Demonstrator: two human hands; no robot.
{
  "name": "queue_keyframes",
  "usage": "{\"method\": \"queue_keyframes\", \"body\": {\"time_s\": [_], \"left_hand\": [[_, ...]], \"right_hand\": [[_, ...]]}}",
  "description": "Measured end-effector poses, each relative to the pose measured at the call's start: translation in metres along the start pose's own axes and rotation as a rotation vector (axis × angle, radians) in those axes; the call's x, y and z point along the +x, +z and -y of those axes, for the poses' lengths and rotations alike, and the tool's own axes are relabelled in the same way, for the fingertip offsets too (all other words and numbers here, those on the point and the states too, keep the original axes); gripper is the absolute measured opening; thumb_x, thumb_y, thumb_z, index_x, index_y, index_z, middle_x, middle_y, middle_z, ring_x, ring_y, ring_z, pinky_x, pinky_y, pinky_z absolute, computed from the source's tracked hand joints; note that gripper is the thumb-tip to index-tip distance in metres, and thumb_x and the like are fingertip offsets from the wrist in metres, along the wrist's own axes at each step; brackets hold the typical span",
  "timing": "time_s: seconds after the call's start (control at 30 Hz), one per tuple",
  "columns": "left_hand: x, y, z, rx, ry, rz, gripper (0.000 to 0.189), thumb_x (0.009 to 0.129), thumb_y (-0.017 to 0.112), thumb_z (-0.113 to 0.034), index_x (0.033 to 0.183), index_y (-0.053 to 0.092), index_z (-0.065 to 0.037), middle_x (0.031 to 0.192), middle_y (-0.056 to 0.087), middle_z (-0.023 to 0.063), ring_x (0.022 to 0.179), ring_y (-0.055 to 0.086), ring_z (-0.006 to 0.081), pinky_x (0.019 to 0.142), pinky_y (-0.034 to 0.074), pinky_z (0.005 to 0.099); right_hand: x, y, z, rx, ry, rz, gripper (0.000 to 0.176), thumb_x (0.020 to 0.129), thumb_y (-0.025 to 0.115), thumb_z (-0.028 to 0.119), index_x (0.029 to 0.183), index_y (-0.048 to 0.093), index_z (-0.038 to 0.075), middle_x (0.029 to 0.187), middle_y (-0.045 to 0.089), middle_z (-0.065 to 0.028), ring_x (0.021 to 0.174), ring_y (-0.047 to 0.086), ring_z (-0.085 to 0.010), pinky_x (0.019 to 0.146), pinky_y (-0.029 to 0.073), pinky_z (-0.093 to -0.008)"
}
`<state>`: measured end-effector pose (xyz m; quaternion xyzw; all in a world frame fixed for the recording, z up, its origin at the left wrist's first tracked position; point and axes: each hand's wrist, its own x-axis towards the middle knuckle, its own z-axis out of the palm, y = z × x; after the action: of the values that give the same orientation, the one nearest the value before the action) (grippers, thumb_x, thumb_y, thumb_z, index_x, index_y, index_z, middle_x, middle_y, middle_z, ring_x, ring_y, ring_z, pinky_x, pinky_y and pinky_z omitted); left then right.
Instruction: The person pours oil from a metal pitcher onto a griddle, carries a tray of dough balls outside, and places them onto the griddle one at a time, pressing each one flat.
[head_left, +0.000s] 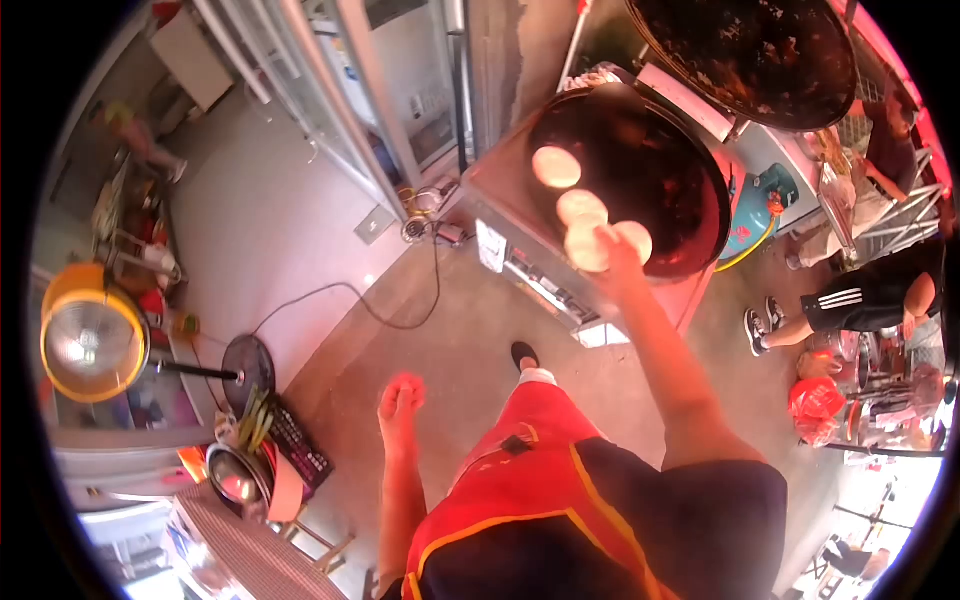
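My right hand (622,255) reaches over the near edge of a large round black griddle pan (690,200). Its fingers grip a pale round flatbread (586,247) at the pan's rim. Another flatbread (635,238) lies just beside the fingers, partly covered by the hand. Two more pale rounds, an upper flatbread (556,167) and a middle flatbread (582,207), rest on the dark surface. My left hand (402,395) hangs out over the floor, fingers curled in, with nothing visible in it.
A raised dark lid (760,60) stands behind the pan. Beside the stove is a blue gas cylinder (765,205) with a yellow hose. A cable (350,290) crosses the floor. At left stand a yellow round lamp (92,335) and a metal bowl (238,475). A person in black shorts (870,295) is at right.
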<state>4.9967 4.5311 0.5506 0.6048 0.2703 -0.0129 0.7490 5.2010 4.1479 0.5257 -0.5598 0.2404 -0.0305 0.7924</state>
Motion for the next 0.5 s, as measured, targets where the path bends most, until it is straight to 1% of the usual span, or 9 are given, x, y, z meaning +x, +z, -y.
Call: {"method": "queue_keyframes", "body": {"time_s": [0.03,0.07,0.1,0.13,0.17,0.27,0.37,0.4,0.5], "left_hand": [[0.014,0.023,-0.005,0.001,-0.061,-0.006,0.028,0.093,0.052,-0.019,0.113,0.053,0.0,0.101,0.062,0.01,0.087,0.059,0.0137,0.075,0.048,0.0248],[0.027,0.045,-0.01,0.027,-0.091,0.008,0.028,0.092,0.052,-0.019,0.114,0.053,0.0,0.101,0.062,0.0099,0.087,0.059,0.0138,0.075,0.048,0.0249],[0.042,0.067,-0.016,0.044,-0.112,0.023,0.028,0.092,0.052,-0.018,0.114,0.053,0.0,0.1,0.062,0.0098,0.087,0.059,0.014,0.075,0.048,0.0251],[0.055,0.085,-0.02,0.059,-0.131,0.034,0.029,0.092,0.052,-0.018,0.114,0.053,0.0,0.1,0.062,0.0098,0.087,0.059,0.0141,0.075,0.048,0.0252],[0.065,0.097,-0.023,0.06,-0.134,0.045,0.029,0.092,0.052,-0.018,0.114,0.053,0.0,0.1,0.061,0.0098,0.087,0.059,0.0142,0.075,0.047,0.0254],[0.091,0.121,-0.033,0.072,-0.147,0.042,0.028,0.092,0.051,-0.017,0.114,0.054,0.0,0.1,0.062,0.0098,0.087,0.059,0.0143,0.076,0.047,0.0256],[0.106,0.137,-0.044,0.085,-0.184,-0.002,0.027,0.092,0.05,-0.017,0.112,0.054,0.0,0.099,0.062,0.0093,0.086,0.059,0.0138,0.076,0.047,0.025],[0.111,0.136,-0.042,0.085,-0.204,-0.021,0.026,0.092,0.05,-0.017,0.112,0.055,0.0,0.099,0.063,0.0092,0.085,0.059,0.0134,0.076,0.047,0.0246],[0.125,0.134,-0.043,0.07,-0.236,-0.048,0.025,0.092,0.05,-0.017,0.111,0.055,0.0,0.097,0.063,0.0086,0.083,0.059,0.0124,0.074,0.046,0.0238]], "right_hand": [[0.039,-0.022,0.015,-0.331,-0.269,-0.111,0.035,0.082,0.063,0.025,0.108,0.059,0.001,0.097,0.064,-0.0105,0.083,0.06,-0.0188,0.068,0.048,-0.031],[0.06,-0.038,0.038,-0.571,-0.446,-0.205,0.036,0.08,0.064,0.026,0.108,0.06,0.003,0.096,0.065,-0.0133,0.084,0.061,-0.0214,0.07,0.048,-0.0335],[0.079,-0.045,0.058,-0.779,-0.449,-0.368,0.035,0.079,0.064,0.027,0.106,0.062,0.006,0.095,0.065,-0.0164,0.087,0.063,-0.0243,0.074,0.048,-0.0349],[0.097,-0.053,0.071,-0.866,-0.467,-0.412,0.035,0.078,0.063,0.027,0.107,0.061,0.008,0.095,0.065,-0.0168,0.089,0.062,-0.0293,0.076,0.048,-0.0368],[0.132,-0.077,0.063,-0.966,-0.586,-0.443,0.035,0.077,0.062,0.026,0.107,0.061,0.009,0.095,0.065,-0.0146,0.09,0.061,-0.0325,0.079,0.048,-0.0393],[0.169,-0.077,0.068,-1.152,-0.322,-0.618,0.034,0.078,0.06,0.026,0.107,0.059,0.01,0.097,0.065,-0.0122,0.089,0.06,-0.034,0.082,0.047,-0.0437],[0.198,-0.057,0.059,-1.24,-0.365,-0.585,0.032,0.077,0.063,0.026,0.104,0.059,0.01,0.094,0.064,-0.0131,0.088,0.059,-0.0341,0.082,0.046,-0.0439],[0.21,-0.046,0.054,-1.199,-0.505,-0.542,0.03,0.076,0.065,0.025,0.101,0.06,0.009,0.091,0.064,-0.0137,0.088,0.058,-0.0346,0.083,0.044,-0.0431],[0.247,-0.003,0.046,-1.135,-0.541,-0.436,0.032,0.076,0.065,0.024,0.103,0.058,0.009,0.098,0.062,-0.0125,0.094,0.056,-0.0315,0.086,0.042,-0.041]]}}
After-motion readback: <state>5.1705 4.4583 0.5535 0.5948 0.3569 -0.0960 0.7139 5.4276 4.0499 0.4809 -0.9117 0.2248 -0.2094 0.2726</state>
